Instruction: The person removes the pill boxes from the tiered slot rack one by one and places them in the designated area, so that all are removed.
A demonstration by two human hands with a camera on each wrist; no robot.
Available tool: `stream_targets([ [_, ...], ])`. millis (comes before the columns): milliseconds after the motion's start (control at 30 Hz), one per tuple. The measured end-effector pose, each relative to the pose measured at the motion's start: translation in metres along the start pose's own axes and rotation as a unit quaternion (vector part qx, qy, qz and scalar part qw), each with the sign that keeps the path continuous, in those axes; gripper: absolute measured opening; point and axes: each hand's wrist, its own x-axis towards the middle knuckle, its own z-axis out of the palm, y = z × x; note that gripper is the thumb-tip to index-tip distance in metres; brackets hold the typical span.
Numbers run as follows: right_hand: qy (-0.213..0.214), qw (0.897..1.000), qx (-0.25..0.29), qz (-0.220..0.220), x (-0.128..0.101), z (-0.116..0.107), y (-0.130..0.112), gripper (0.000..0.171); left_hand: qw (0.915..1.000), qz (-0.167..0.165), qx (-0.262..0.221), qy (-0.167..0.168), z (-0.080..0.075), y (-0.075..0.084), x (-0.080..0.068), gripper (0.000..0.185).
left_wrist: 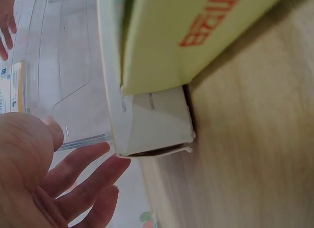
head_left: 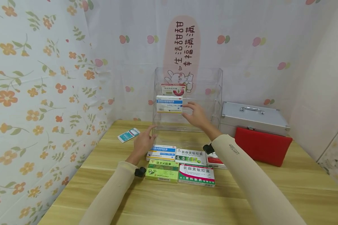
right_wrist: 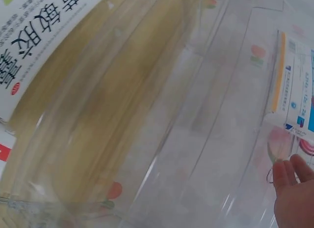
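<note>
A clear plastic rack (head_left: pixel 186 127) stands at the back of the table. On one of its tiers sits a white and blue medicine box (head_left: pixel 169 104), with a red and white box (head_left: pixel 169 89) on the tier above. My right hand (head_left: pixel 196 115) is at the blue box's right end, thumb and fingers apart; in the right wrist view its fingertips (right_wrist: pixel 282 175) are just beside the box. My left hand (head_left: pixel 144 142) is at the rack's lower left corner, fingers loosely spread, near the end of another white and blue box (head_left: pixel 161 153) on the table.
Before the rack lie a green box (head_left: pixel 162 171), a magenta-edged box (head_left: pixel 196 175), a white-green box (head_left: pixel 190 157) and a partly hidden red-white box (head_left: pixel 214 161). A teal packet (head_left: pixel 128 135) lies left. A silver case (head_left: pixel 253 117) and red pouch (head_left: pixel 262 147) stand right.
</note>
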Motion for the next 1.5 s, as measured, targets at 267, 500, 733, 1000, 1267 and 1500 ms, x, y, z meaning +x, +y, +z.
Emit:
stream_targets([
  [267,-0.03,0.999,0.024,0.0,0.012,0.007,-0.006,0.044,1.0,0.002,0.006,0.002,0.002,-0.003,-0.001,0.044],
  [500,-0.046,0.999,0.02,-0.019,0.018,0.007,-0.012,0.05,0.9996,0.016,0.018,0.014,0.003,-0.003,0.001,0.044],
  [733,-0.037,0.998,0.048,-0.003,0.02,0.006,-0.019,0.049,0.9996,0.013,0.019,0.017,0.001,-0.002,0.003,0.044],
  [1000,-0.048,0.995,0.085,0.021,0.02,0.003,-0.022,0.043,0.9996,0.019,0.013,0.016,0.001,0.0,0.002,0.044],
  [1267,-0.057,0.996,0.072,-0.001,0.024,0.003,-0.02,0.041,0.9996,0.011,0.02,0.014,0.002,-0.001,0.001,0.044],
  [1500,-0.006,0.998,0.059,-0.003,0.024,0.004,-0.022,0.035,0.9997,0.007,0.02,0.016,0.001,-0.002,0.001,0.044],
])
